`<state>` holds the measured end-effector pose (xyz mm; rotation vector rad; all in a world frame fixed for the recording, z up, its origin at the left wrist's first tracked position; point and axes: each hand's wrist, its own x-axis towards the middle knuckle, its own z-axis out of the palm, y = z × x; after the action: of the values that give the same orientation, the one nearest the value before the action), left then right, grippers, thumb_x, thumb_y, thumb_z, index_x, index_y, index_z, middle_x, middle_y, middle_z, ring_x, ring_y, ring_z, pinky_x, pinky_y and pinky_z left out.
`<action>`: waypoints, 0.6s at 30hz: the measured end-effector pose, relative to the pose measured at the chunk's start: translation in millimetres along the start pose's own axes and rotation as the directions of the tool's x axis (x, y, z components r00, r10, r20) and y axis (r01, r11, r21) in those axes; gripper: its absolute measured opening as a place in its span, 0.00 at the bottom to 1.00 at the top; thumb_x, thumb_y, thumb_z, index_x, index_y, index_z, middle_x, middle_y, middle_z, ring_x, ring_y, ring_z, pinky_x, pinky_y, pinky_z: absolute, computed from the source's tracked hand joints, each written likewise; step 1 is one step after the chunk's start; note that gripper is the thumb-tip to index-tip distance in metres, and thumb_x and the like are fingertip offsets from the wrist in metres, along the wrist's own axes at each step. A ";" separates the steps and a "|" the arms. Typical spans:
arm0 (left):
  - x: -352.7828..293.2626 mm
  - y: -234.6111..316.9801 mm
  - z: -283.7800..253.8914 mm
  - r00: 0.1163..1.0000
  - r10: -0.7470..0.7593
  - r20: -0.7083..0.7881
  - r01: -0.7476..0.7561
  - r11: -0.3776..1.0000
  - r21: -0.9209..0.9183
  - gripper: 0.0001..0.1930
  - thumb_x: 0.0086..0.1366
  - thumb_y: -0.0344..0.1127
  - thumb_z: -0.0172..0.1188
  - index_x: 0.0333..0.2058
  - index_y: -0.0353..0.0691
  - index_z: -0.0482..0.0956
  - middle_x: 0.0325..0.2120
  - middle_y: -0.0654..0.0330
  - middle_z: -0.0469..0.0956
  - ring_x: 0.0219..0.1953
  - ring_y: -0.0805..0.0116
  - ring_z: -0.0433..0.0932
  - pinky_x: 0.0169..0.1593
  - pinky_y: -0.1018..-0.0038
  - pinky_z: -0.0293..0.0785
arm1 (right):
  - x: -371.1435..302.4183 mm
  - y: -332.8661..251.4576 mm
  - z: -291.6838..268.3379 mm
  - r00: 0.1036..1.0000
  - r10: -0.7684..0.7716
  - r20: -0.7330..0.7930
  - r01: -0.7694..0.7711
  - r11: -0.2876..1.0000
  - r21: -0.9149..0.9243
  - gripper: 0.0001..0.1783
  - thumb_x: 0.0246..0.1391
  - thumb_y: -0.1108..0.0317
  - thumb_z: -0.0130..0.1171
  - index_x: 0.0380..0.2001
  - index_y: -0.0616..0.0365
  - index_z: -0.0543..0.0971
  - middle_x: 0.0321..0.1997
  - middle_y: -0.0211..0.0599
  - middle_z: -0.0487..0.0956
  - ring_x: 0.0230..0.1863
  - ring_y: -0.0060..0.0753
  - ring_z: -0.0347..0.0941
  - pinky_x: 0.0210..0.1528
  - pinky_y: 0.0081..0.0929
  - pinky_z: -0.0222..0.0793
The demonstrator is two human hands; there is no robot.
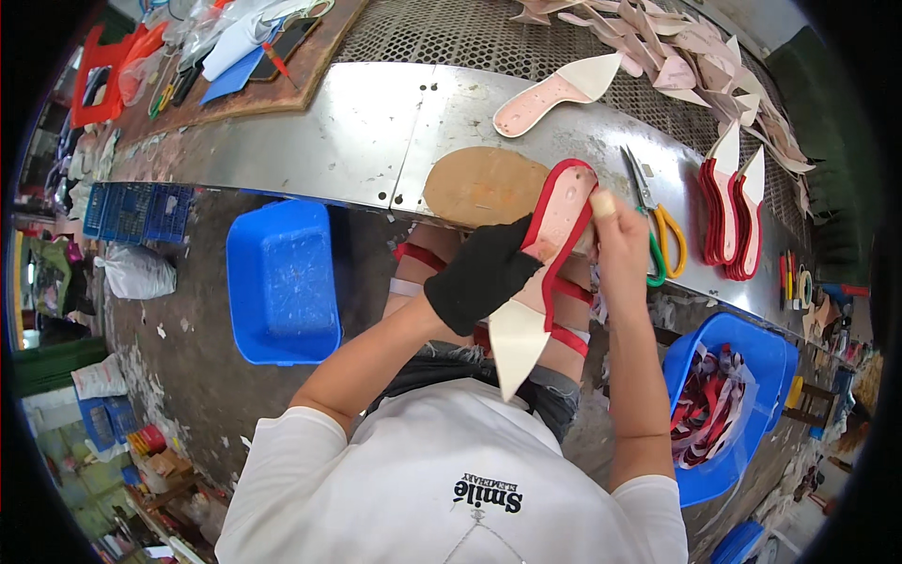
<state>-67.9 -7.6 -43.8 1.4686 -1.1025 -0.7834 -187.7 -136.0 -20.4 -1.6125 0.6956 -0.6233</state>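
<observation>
My left hand (484,274), in a black glove, is closed around the middle of a pink-and-cream shoe insole (564,211) held over my lap. Red trim runs round its broad heel end, while the cream pointed toe hangs down toward me. My right hand (622,240) pinches the trimmed edge near the heel; its thumb or finger has a pale covering. Beyond lies an untrimmed insole (550,99) on the metal bench. Scissors (650,202) with green and orange handles rest just right of my right hand. Further right are stacked red-trimmed insoles (723,211).
A brown oval pad (484,183) sits at the edge of the metal bench (362,122). Many loose insole pieces (686,61) are heaped on mesh behind. One blue tub (282,343) stands left; another blue tub (700,484) at right holds red and white strips.
</observation>
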 end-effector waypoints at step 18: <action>-3.3 -2.7 -9.1 0.986 0.147 0.082 -0.156 0.981 0.118 0.14 0.64 0.42 0.53 0.36 0.35 0.76 0.27 0.47 0.76 0.28 0.50 0.75 0.35 0.64 0.69 | 16.5 -18.0 -2.4 0.976 -0.217 0.026 0.218 0.952 -0.214 0.19 0.45 0.63 0.65 0.35 0.66 0.75 0.23 0.31 0.76 0.24 0.23 0.68 0.28 0.18 0.62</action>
<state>-60.2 -1.3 -45.0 1.4478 -1.3230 -0.6758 -176.6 -147.8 -2.0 -1.9091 0.6040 -0.7251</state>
